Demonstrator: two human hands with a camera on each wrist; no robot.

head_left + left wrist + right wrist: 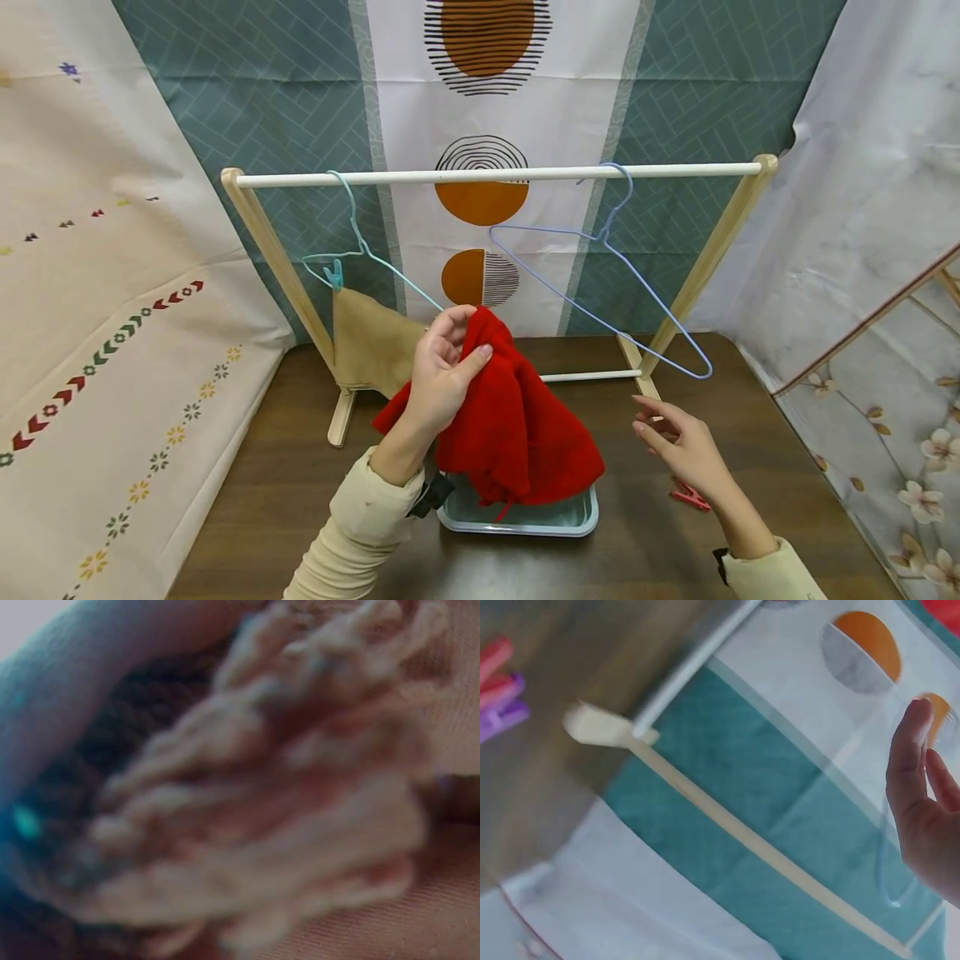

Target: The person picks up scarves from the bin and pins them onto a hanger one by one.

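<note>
My left hand [438, 379] holds a bunched red cloth [525, 425] near its top, thumb pressed over it; the cloth drapes over a pale blue plastic tub [517, 530]. Blurred twisted strands [247, 825] fill the left wrist view. My right hand [682, 437] hovers apart from the cloth, fingers loosely bent with nothing between them. A mint hanger [397, 276] hangs on the rack at left; a teal clothespin [334, 275] clips a tan cloth [367, 337] to it. To the right hangs a bare lavender-blue hanger [637, 279].
The wooden rack has a white top bar [480, 176] and a lower bar [592, 376], standing on a brown table [247, 500]. A red clothespin [690, 495] lies below my right hand; a purple clothespin [502, 718] shows in the right wrist view. Patterned curtains enclose the table.
</note>
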